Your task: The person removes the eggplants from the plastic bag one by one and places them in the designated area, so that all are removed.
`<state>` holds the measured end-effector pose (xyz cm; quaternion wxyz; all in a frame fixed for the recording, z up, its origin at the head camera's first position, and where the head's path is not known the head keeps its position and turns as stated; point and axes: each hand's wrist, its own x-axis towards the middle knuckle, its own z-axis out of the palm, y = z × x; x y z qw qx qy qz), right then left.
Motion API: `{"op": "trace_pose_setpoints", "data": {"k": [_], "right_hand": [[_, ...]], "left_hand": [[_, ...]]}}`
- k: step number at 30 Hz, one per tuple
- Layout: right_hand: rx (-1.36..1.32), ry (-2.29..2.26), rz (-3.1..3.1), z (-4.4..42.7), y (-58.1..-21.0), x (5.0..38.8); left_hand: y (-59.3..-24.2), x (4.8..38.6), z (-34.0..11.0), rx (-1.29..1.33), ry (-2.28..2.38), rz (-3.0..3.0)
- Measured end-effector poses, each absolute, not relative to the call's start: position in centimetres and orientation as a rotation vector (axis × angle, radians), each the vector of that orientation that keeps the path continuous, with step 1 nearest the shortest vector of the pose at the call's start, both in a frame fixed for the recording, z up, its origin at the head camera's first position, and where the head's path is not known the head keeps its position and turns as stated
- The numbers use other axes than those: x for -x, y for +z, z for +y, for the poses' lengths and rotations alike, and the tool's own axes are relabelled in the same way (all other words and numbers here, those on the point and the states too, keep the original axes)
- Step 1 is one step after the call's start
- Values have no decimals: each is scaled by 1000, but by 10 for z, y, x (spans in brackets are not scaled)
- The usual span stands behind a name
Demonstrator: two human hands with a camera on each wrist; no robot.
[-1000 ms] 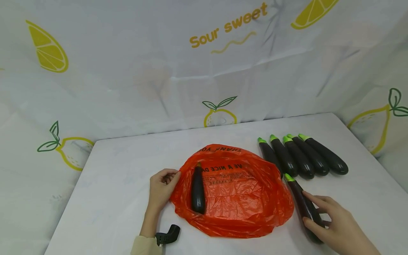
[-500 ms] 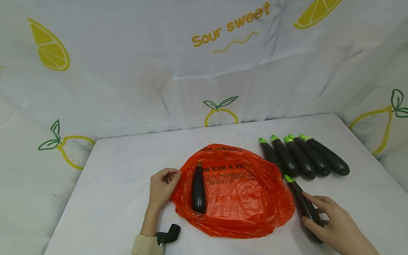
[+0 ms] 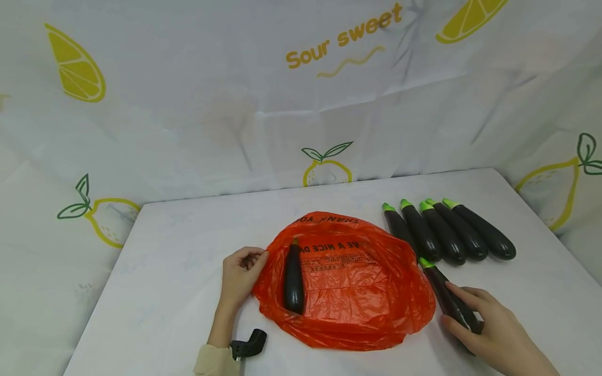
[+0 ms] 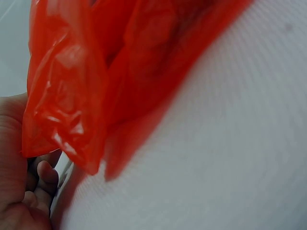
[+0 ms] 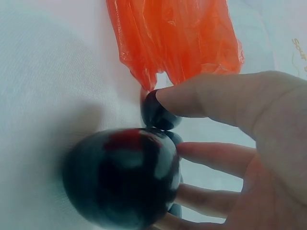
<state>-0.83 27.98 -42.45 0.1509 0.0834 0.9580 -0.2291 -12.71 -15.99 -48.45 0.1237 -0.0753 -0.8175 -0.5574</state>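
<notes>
A red plastic bag (image 3: 348, 297) lies spread open on the table in the head view, with an eggplant (image 3: 293, 282) inside at its left. My left hand (image 3: 240, 277) pinches the bag's left edge between thumb and fingers; in the left wrist view the red film (image 4: 67, 105) hangs beside the palm. To the right of the bag, my right hand (image 3: 498, 324) grips another eggplant (image 3: 437, 284), thumb across it and fingers along its right side. That eggplant's green end touches or nearly touches the bag. Its rounded dark end (image 5: 120, 177) fills the lower part of the right wrist view.
Several more eggplants (image 3: 442, 235) with green tops lie side by side behind the right hand. The leftmost one is partly behind the bag. A black strap device (image 3: 249, 344) sits on the left wrist. A lemon-print cloth (image 3: 188, 125) hangs behind the white table (image 3: 188, 245).
The right thumb has shifted a little leftward across the eggplant. The left hand keeps its hold on the bag, and the whole view has drifted slightly.
</notes>
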Motion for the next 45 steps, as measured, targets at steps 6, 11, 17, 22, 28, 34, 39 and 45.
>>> {"op": "trace_pose_setpoints", "data": {"k": [6, 11, 17, 22, 28, 34, 39, 45], "right_hand": [[-231, -631, 2757, 279, -425, 9], [-213, -593, 2788, 281, -426, 9], [-176, -701, 3035, 272, -415, 6], [-113, -898, 3215, 255, -401, 6], [-38, -996, 3227, 237, -386, 12], [48, -1035, 3221, 227, -379, 20], [109, -1073, 3207, 221, -373, 23], [158, -1148, 3189, 209, -367, 28]], "left_hand": [[-486, 128, -160, 222, -1636, -2365], [-484, 126, -159, 206, -1653, -2362], [-484, 126, -159, 206, -1645, -2365], [-484, 127, -161, 213, -1658, -2362], [-484, 126, -160, 202, -1654, -2371], [-482, 126, -159, 197, -1659, -2371], [-483, 126, -159, 198, -1665, -2368], [-484, 127, -159, 200, -1651, -2372]]}}
